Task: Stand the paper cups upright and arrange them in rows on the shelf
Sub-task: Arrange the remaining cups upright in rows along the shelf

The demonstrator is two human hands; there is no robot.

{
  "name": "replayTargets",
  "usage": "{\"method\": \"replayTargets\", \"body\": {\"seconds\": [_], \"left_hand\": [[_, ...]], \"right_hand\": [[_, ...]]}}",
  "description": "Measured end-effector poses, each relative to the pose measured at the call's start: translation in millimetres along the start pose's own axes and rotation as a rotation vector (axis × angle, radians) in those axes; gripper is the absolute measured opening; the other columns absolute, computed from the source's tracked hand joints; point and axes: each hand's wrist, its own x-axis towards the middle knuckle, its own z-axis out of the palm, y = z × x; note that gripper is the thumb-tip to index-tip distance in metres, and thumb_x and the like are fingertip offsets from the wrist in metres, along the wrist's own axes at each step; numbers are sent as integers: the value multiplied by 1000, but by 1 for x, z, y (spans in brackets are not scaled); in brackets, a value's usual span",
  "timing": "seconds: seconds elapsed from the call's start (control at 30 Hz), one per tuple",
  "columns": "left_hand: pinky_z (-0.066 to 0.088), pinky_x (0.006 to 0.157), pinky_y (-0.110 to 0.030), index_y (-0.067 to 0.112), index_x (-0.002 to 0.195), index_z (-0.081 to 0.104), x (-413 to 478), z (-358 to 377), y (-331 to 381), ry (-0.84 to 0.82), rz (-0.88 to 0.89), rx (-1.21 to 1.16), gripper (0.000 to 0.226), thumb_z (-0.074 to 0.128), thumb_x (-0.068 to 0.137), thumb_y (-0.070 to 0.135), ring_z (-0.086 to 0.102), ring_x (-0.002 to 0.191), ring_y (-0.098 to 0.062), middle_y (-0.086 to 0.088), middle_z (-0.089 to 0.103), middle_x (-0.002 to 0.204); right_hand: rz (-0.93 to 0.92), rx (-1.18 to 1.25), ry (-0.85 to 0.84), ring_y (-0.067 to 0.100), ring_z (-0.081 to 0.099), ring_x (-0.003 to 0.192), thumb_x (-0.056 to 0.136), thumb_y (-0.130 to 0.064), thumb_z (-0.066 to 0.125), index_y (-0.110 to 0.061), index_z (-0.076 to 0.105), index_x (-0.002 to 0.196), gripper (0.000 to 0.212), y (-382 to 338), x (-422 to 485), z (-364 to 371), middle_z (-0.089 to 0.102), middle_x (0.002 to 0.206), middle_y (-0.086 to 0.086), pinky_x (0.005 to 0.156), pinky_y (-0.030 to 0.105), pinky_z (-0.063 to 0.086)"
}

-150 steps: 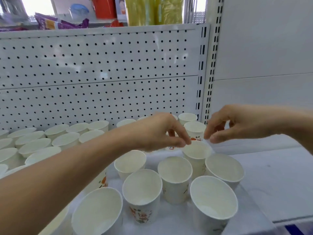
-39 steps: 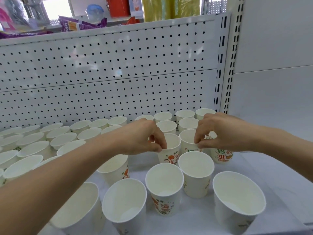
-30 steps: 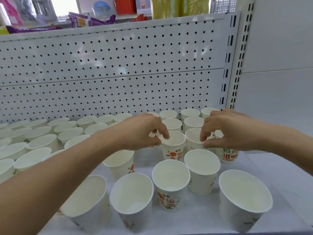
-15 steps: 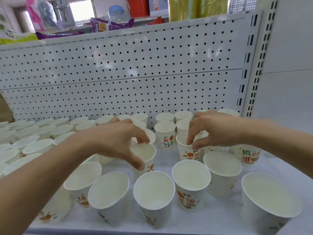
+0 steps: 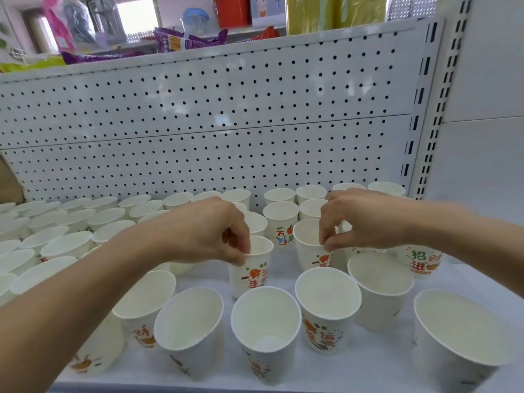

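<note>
Upright paper cups (image 5: 266, 327) crowd the white shelf (image 5: 368, 373) from its front edge to the pegboard back. The left hand (image 5: 204, 234) pinches one cup's rim (image 5: 251, 265); the right hand (image 5: 363, 219) pinches another's (image 5: 309, 248). Empty and thin-walled, they look featherlight and easily crushed or tipped, so the stiffer rolled rim seems the best hold.

Bare forearms, sleeveless, ringless hands (image 5: 207, 231)

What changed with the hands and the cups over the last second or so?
The left hand left the cup it pinched earlier and now grips the rim of a nearer cup to its left. The right hand keeps pinching the rim of the same cup. The front-row cups and the rows at left look unchanged.
</note>
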Motion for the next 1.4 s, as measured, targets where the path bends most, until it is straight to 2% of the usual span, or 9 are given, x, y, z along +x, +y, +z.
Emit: {"method": "replayTargets", "body": {"seconds": [0.1, 0.27, 0.4, 0.5, 0.63, 0.77, 1.0, 1.27, 1.4], "left_hand": [[45, 65, -16, 30, 80, 74, 7, 6, 9, 42, 19, -50, 7, 77, 78, 24, 58, 71, -1, 17, 63, 72], [50, 74, -28, 31, 91, 72, 18, 15, 12, 82, 31, 68, 12, 71, 83, 21, 57, 78, -4, 15, 65, 84], [47, 76, -27, 33, 102, 68, 20, 17, 11, 92, 31, 154, 21, 73, 81, 34, 51, 84, -3, 21, 53, 81], [48, 76, -29, 37, 100, 67, 20, 18, 11, 98, 23, 87, 30, 73, 75, 52, 53, 82, -2, 26, 53, 79], [50, 72, -32, 36, 94, 71, 24, 19, 12, 101, 43, 108, 12, 68, 84, 43, 51, 77, 0, 19, 64, 84], [47, 73, -25, 36, 99, 69, 25, 17, 9, 114, 36, 135, 18, 69, 83, 44, 49, 77, 2, 21, 59, 85], [45, 89, -31, 37, 106, 68, 5, 5, 17, 252, 4, -3, 29, 68, 80, 49, 54, 96, 0, 24, 60, 99], [41, 89, -20, 42, 106, 66, -41, 18, 82, 461, 50, -231, 33, 58, 80, 61, 51, 108, 8, 27, 60, 110], [38, 94, -24, 39, 119, 60, -37, 41, 126, 486, 134, -227, 47, 52, 81, 67, 48, 113, 7, 25, 56, 121]], "right_hand": [[0, 10, -3, 3, 55, 85, 84, -37, 70, -37, 72, 83, 3, -5, 0, -3, 62, 76, -22, 76, 33, 51], [3, 1, -1, 5, 56, 83, 85, -36, 69, -33, 73, 86, 6, -8, 0, -3, 63, 75, -20, 75, 30, 50], [-1, 7, 8, 5, 55, 81, 87, -35, 68, -32, 73, 89, 6, -10, 1, -2, 60, 73, -22, 71, 24, 48], [3, 2, 11, 5, 55, 81, 87, -35, 68, -32, 73, 91, 7, -10, 1, -1, 57, 71, -23, 69, 20, 45], [25, -1, 5, 5, 56, 82, 87, -36, 67, -32, 73, 93, 9, -11, 1, -2, 59, 74, -22, 68, 21, 46], [50, -8, 19, 4, 54, 86, 87, -41, 66, -32, 73, 99, 16, -11, -3, -1, 62, 84, -19, 76, 28, 49], [126, 136, 183, -1, 52, 103, 84, -45, 66, -38, 68, 107, 24, -8, -31, -16, 61, 107, -20, 91, 28, 45], [129, 349, 385, -6, 61, 90, 74, -61, 60, -43, 71, 93, 28, -13, -103, -38, 68, 92, -26, 79, 20, 42], [154, 420, 424, 0, 63, 94, 69, -77, 53, -43, 69, 99, 48, -17, -144, -21, 68, 100, -24, 78, 26, 48]]}}
